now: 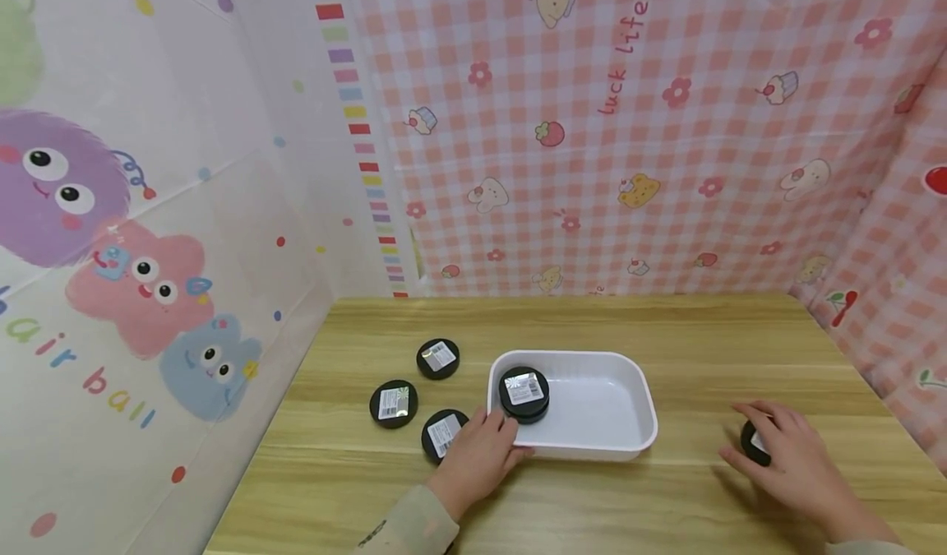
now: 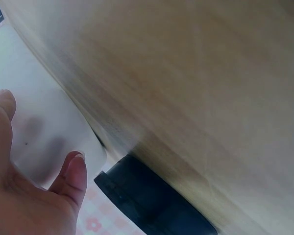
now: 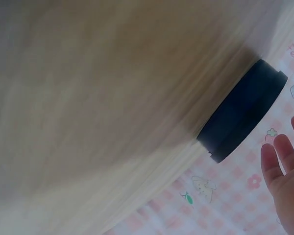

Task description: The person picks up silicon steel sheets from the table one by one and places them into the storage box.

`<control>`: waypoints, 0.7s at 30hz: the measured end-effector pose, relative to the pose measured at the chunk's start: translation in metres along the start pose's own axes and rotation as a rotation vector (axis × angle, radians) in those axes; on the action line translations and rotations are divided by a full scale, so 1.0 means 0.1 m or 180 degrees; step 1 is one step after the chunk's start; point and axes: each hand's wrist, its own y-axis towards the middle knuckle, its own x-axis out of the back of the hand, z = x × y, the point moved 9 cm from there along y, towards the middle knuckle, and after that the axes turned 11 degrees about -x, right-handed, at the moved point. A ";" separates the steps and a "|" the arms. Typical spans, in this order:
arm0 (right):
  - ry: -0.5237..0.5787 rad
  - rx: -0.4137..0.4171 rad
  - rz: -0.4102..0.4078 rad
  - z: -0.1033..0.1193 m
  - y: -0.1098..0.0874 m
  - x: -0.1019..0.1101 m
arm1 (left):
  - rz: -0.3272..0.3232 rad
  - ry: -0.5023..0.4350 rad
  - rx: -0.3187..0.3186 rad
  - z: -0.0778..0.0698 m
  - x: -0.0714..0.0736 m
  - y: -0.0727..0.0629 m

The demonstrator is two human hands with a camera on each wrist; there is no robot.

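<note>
My left hand (image 1: 475, 459) grips the near left corner of a white plastic tray (image 1: 592, 448), its fingers at the rim and the thumb along the front wall. Inside, at the tray's left end, two flat black round containers (image 1: 524, 389) are stacked, a white label on the upper one. Far to the right, my right hand (image 1: 795, 456) hovers with spread fingers over another flat black round container (image 1: 753, 444), partly hiding it. In the right wrist view, that container (image 3: 242, 111) rests on the tabletop, with a gap between it and the fingertips (image 3: 269, 156).
Left of the tray lie three more labelled black containers: a far one (image 1: 438, 358), a leftmost one (image 1: 394, 404) and a near one (image 1: 442, 433) partly behind my left hand. The wooden tabletop (image 1: 695, 506) meets a pink checked curtain (image 1: 592, 210) behind and a patterned sheet (image 1: 244, 168) on the left.
</note>
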 end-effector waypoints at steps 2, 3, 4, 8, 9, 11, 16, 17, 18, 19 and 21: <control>-0.0029 -0.0012 0.0033 -0.03 0.00 0.00 | 0.0005 0.0013 -0.0005 0.00 0.00 0.00; -0.0048 -0.0023 0.0065 -0.04 0.01 0.00 | 0.0003 0.0018 -0.0007 0.00 0.01 0.00; -0.0057 -0.0047 0.0110 -0.06 0.01 -0.01 | -0.0002 0.0019 -0.0008 0.00 0.01 0.00; -0.0040 -0.0120 0.0179 -0.12 -0.01 0.00 | -0.0028 0.0038 -0.0019 -0.01 0.02 0.00; -0.0036 -0.0123 0.0155 -0.13 -0.01 0.01 | -0.0027 0.0037 -0.0018 -0.01 0.01 0.00; -0.0011 -0.0113 0.0055 -0.15 -0.02 0.03 | -0.0020 0.0038 -0.0015 -0.01 0.01 0.00; -0.0009 -0.0172 -0.0046 -0.24 -0.03 0.05 | 0.0008 0.0015 -0.0004 0.00 0.01 0.00; -0.0017 -0.0203 -0.0026 -0.27 -0.04 0.05 | 0.0015 0.0008 -0.0002 0.00 0.01 0.00; -0.0030 -0.0235 0.0002 -0.29 -0.04 0.04 | 0.0022 0.0001 0.0002 0.00 0.00 0.01; -0.0042 -0.0273 0.0043 -0.31 -0.03 0.04 | 0.0032 -0.0005 0.0007 0.00 0.00 0.00; -0.0081 -0.0345 0.0118 -0.35 -0.03 0.03 | 0.0046 -0.0018 0.0010 0.00 0.00 0.00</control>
